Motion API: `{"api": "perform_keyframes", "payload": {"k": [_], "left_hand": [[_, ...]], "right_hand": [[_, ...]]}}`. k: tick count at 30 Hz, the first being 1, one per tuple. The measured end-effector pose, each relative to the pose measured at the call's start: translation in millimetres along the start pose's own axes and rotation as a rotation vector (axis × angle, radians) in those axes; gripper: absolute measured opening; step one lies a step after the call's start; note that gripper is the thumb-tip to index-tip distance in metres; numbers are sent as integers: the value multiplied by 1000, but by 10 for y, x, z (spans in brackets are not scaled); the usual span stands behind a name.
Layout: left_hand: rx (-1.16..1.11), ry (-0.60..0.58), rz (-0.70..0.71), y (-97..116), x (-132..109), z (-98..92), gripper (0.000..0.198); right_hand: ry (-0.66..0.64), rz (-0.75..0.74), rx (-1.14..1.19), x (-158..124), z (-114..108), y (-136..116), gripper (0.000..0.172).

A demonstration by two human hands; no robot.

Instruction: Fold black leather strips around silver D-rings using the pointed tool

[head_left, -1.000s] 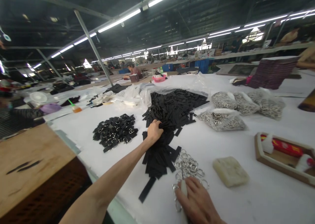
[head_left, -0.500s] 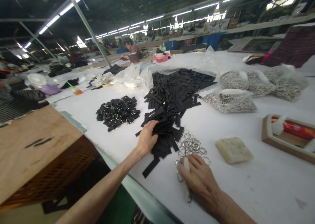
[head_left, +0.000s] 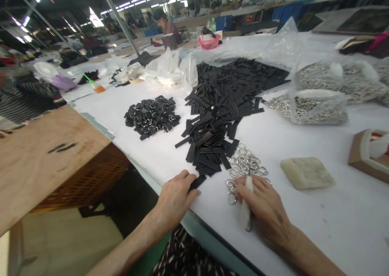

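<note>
My left hand [head_left: 174, 195] is at the table's front edge, fingers closed on one end of a black fabric strip [head_left: 199, 182]. Beyond it spreads a large heap of loose black strips [head_left: 226, 94]. My right hand [head_left: 269, 205] rests on the table, wrapped round a white-handled tool [head_left: 246, 211] with a thin metal hook at its near end; its far tip is among the rings. Under and just past these fingers lie loose silver D-rings [head_left: 243, 162]. To the left sits a pile of black strips folded through rings [head_left: 152, 116].
Right of the rings lies a pale, waxy-looking block [head_left: 306, 173], with a cardboard box [head_left: 369, 154] beyond. Clear bags of metal rings [head_left: 319, 108] stand behind. A wooden board [head_left: 45, 158] over an orange crate [head_left: 88, 179] adjoins the left. Another person [head_left: 170, 27] sits far back.
My left hand has drawn back from the strip heap towards the table edge, with a strip in its fingers. My right hand still holds the tool by the rings. The view has tilted down.
</note>
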State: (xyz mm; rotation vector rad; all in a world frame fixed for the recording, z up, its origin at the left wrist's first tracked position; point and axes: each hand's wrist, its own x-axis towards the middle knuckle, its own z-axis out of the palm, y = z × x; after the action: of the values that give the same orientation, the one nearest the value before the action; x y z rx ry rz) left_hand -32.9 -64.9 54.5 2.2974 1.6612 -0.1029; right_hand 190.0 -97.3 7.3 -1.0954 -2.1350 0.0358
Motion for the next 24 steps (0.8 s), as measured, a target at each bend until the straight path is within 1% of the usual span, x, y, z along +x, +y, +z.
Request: {"api": "perform_keyframes", "payload": {"k": [2, 5, 7, 8, 9, 10, 12, 15, 18, 21, 24], "left_hand": [[41, -40, -3, 27, 29, 38, 17], [162, -80, 40, 54, 95, 89, 19], [234, -66, 79, 61, 122, 106, 20], [248, -52, 84, 60, 129, 105, 20], [240, -40, 79, 55, 133, 97, 21], [205, -24, 71, 48, 133, 81, 21], [49, 31, 65, 28, 130, 33, 21], [-334, 128, 56, 26, 147, -57, 17], [-696, 163, 24, 111, 256, -129, 14], [-1007, 153, -1, 252, 476, -177, 11], [-1250, 69, -41, 356, 729, -232, 5]], "right_hand": [[13, 76, 65, -17, -32, -7, 20], [5, 293, 199, -24, -100, -25, 13], [-40, 451, 300, -9, -153, -40, 7], [-67, 494, 334, 3, -176, -48, 5], [-90, 504, 342, 16, -196, -58, 5], [-110, 481, 324, 27, -208, -69, 6], [-155, 373, 238, 41, -206, -101, 10], [-248, 158, 50, 25, -124, -162, 16], [-285, -75, -193, -40, 7, -212, 17], [-264, -238, -295, -111, 87, -241, 21], [-216, -282, -325, -149, 93, -262, 26]]}}
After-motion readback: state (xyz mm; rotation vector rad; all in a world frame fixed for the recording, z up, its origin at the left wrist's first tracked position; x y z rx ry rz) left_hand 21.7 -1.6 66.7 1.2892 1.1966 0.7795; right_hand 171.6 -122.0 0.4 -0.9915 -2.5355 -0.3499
